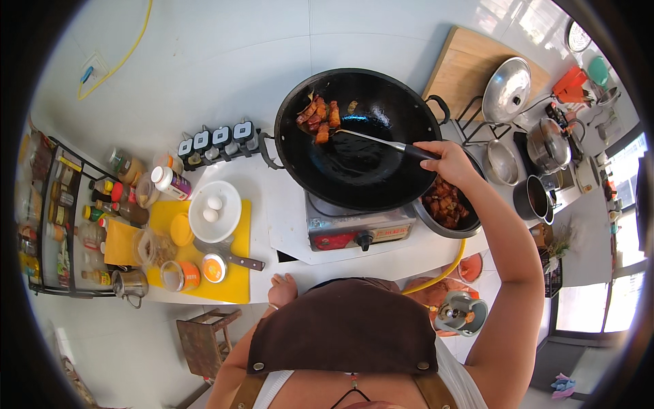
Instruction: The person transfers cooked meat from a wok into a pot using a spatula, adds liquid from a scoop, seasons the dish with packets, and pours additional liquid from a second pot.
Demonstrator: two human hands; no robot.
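Observation:
My right hand (443, 163) is wrapped round the black handle of a long metal spatula (371, 140). The spatula reaches across a large black wok (354, 180), its tip beside browned chunks of meat (320, 121) at the wok's left side; the meat hides the tool's head. Dark, shiny oil or sauce coats the wok's inside. The wok sits on a gas stove (340, 228) with a black knob. Against the counter's front edge rests my left hand (283, 290), holding nothing, fingers slightly apart. More browned meat (446, 204) fills a metal bowl (436, 223) right of the stove, partly under my right arm.
A cleaver (231, 255), a white bowl (221, 235) with two eggs and several jars crowd a yellow cutting board (238, 286) at left. Behind them stands a spice rack (218, 144). Pots, lids and a wooden board (453, 61) line the right side. A yellow hose (446, 273) hangs below the stove.

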